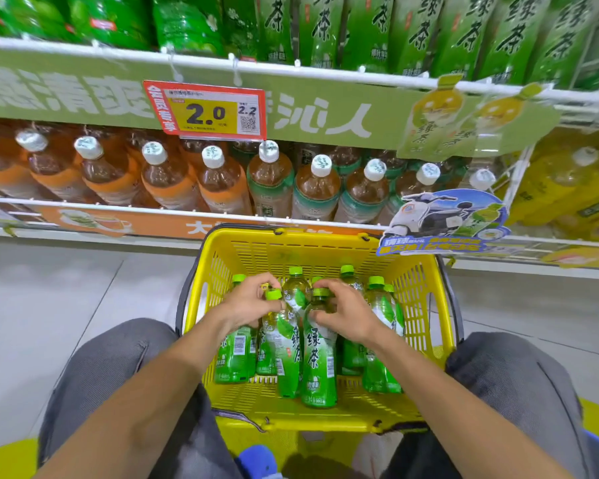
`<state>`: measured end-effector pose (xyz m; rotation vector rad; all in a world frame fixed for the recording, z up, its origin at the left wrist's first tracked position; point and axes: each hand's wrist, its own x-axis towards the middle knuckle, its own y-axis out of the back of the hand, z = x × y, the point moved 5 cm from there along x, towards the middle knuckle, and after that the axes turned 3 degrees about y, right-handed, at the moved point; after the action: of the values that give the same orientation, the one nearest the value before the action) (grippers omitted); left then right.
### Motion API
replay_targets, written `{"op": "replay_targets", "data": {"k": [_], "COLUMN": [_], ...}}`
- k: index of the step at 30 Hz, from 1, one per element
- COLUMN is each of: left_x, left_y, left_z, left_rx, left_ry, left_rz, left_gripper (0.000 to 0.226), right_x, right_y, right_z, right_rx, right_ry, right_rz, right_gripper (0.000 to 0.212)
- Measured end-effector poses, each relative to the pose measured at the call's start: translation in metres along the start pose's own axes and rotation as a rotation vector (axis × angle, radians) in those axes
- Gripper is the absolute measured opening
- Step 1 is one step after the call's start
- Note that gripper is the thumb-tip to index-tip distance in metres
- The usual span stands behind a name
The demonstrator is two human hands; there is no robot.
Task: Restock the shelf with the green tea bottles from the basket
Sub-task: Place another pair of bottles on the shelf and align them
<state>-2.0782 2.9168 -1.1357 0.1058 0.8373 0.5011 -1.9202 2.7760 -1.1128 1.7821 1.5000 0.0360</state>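
Knees are flanking the basket; inside it, left hand and right hand are each curling round bottles at the necks. Lifting straight up, clear of its rim, looks wisest.

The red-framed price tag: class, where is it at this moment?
In the head view, the price tag hangs left of centre from the upper shelf rail, just above the white-capped bottles.

I count eight green tea bottles by their caps in one yellow basket at lower centre, one left hand, one right hand, and one price tag above.
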Motion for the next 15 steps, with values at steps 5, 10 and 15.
{"op": "replay_targets", "data": {"k": [5, 10, 15], "left_x": [-0.015, -0.021, -0.029], "left_y": [-0.019, -0.028, -0.038], "left_z": [0.005, -0.009, -0.01], "left_rx": [-0.032, -0.108, -0.185], "left_ry": [-0.058, 0.048, 0.032], "left_rz": [0.06, 0.089, 0.089], "left_gripper": [0.051, 0.086, 0.108], "right_x": [-0.012, -0.022, -0.03], "right_y": [-0.011, -0.013, -0.012], "right_z": [-0.001, 0.002, 0.009], "right_rx": [0.165, 0.283, 0.399], "right_ry": [-0.082, -0.079, -0.125], "right_rz": [-0.022, 0.008, 0.013], "right_gripper": [0.07, 0.081, 0.098]}}
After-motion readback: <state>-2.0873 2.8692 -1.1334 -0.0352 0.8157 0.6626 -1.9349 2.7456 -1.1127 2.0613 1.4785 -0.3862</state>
